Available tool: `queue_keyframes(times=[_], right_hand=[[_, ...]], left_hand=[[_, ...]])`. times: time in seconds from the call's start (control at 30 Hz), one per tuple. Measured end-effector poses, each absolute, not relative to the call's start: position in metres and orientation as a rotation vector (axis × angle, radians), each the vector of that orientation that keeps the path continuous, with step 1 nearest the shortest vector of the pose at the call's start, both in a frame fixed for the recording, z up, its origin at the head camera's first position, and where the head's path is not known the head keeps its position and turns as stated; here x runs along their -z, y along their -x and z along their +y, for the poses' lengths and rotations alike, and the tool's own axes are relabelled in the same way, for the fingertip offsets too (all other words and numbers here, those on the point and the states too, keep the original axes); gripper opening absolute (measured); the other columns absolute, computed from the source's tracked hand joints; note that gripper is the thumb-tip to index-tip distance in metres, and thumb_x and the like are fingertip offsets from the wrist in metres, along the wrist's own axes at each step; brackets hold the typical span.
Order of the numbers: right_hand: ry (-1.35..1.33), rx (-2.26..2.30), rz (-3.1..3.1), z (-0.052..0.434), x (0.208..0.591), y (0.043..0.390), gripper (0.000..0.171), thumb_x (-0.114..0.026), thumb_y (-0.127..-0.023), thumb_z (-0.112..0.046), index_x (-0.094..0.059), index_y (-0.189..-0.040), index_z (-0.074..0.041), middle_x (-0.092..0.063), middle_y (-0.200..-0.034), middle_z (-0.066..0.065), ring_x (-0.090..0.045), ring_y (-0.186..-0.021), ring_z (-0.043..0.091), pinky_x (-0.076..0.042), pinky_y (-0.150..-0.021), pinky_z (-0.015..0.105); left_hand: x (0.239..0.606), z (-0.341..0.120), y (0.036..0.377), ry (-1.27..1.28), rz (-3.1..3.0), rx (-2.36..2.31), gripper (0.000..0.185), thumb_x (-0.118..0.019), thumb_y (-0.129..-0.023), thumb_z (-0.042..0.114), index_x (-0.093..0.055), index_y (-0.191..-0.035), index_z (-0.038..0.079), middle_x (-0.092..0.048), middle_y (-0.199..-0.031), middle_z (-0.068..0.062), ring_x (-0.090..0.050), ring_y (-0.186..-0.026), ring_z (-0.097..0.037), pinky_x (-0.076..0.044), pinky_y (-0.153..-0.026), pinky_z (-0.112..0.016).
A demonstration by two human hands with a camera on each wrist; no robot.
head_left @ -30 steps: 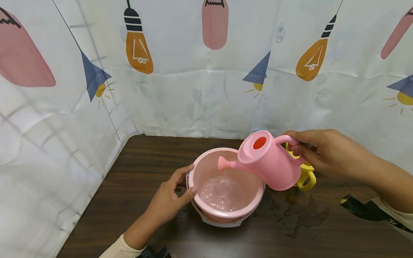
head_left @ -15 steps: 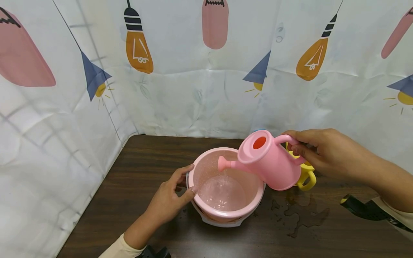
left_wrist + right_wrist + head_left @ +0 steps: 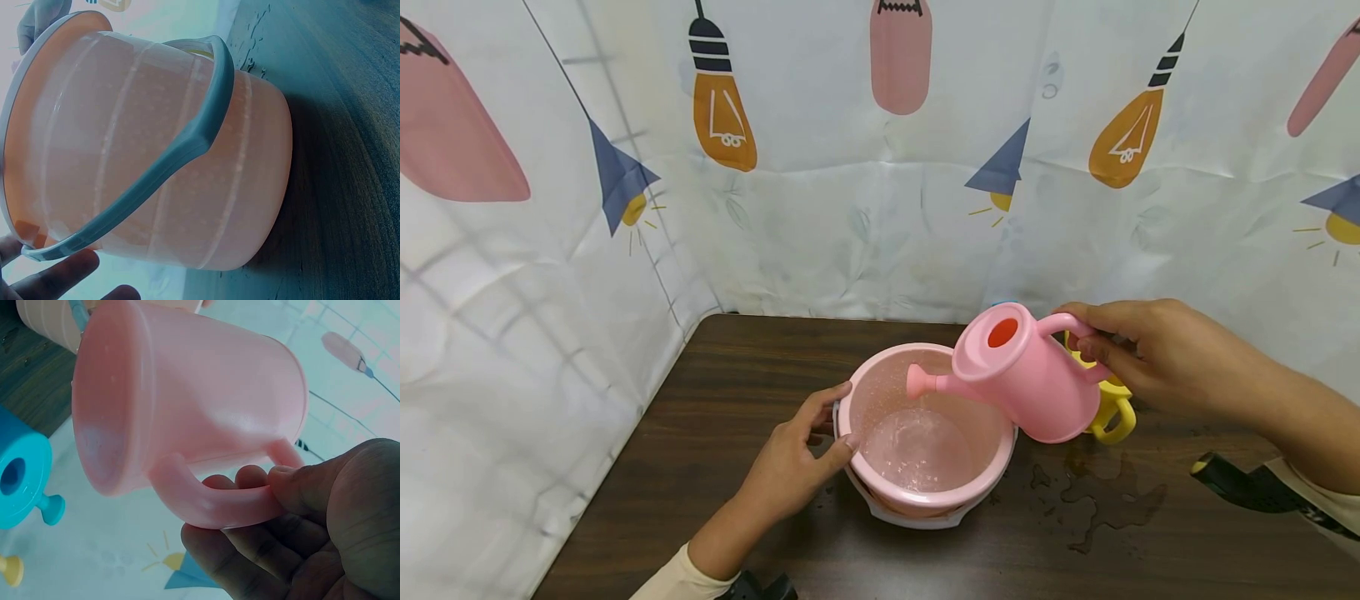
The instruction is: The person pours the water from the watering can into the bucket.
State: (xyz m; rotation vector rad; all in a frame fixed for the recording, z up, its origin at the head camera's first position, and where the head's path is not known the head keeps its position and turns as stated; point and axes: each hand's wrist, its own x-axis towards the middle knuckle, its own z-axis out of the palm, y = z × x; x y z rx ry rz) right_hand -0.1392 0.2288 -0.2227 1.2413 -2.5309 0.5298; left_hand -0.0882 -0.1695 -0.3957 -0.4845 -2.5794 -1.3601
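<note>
My right hand [image 3: 1157, 350] grips the handle of a pink watering can [image 3: 1030, 383], tilted so its spout hangs over a pink bucket [image 3: 917, 500]. Bubbling, rippled water [image 3: 917, 450] lies in the bottom of the bucket. In the right wrist view, thumb and fingers curl round the can's handle [image 3: 219, 506]. My left hand [image 3: 790, 467] holds the bucket's left rim, thumb and forefinger apart along it. The left wrist view shows the bucket's ribbed side and its grey handle [image 3: 187, 144] hanging down, with fingertips [image 3: 62, 275] by the handle's joint.
A yellow watering can [image 3: 1112, 412] stands behind the pink one, partly hidden. A blue watering can [image 3: 25, 475] shows in the right wrist view. Spilled water [image 3: 1112, 500] wets the dark wooden table [image 3: 760, 358] right of the bucket. A printed curtain [image 3: 820, 233] hangs behind.
Both hands, the watering can and the bucket keep their places. Only the ripples and bubbles on the water in the bucket shift.
</note>
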Motion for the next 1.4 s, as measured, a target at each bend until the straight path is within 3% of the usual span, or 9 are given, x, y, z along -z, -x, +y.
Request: queue_keyframes(times=[0.37,0.9,1.4], right_hand=[[-1.238,-0.489,-2.513,0.2284,0.2217,0.1401,0.051,-0.078,-0.084,0.006,-0.070,-0.126,-0.022,-0.066,-0.092,-0.017,-0.064,-0.074,-0.002,-0.050,-0.064,0.013],[-1.218,-0.497,-2.525,0.2313,0.2240,0.1405,0.053,-0.079,-0.084,0.006,-0.067,-0.135,-0.006,-0.073,-0.105,-0.006,-0.066,-0.074,-0.001,-0.051,-0.064,0.013],[-1.217,-0.456,-2.470,0.2322,0.2256,0.1408,0.058,-0.082,-0.079,0.006,-0.067,-0.135,-0.005,-0.073,-0.102,-0.005,-0.059,-0.069,-0.002,-0.047,-0.059,0.013]], left_hand=[[0.3944,-0.1704,0.0885,0.492,-2.572,1.368,0.060,-0.070,-0.095,0.027,-0.047,-0.150,0.028,-0.073,-0.116,0.003,-0.069,-0.101,-0.009,-0.055,-0.087,-0.047],[0.3951,-0.1709,0.0883,0.486,-2.570,1.354,0.059,-0.070,-0.095,0.028,-0.048,-0.150,0.028,-0.073,-0.116,0.004,-0.069,-0.100,-0.009,-0.055,-0.086,-0.048],[0.3957,-0.1709,0.0885,0.499,-2.563,1.364,0.057,-0.069,-0.096,0.035,-0.049,-0.149,0.028,-0.074,-0.115,0.003,-0.069,-0.101,-0.009,-0.055,-0.086,-0.049]])
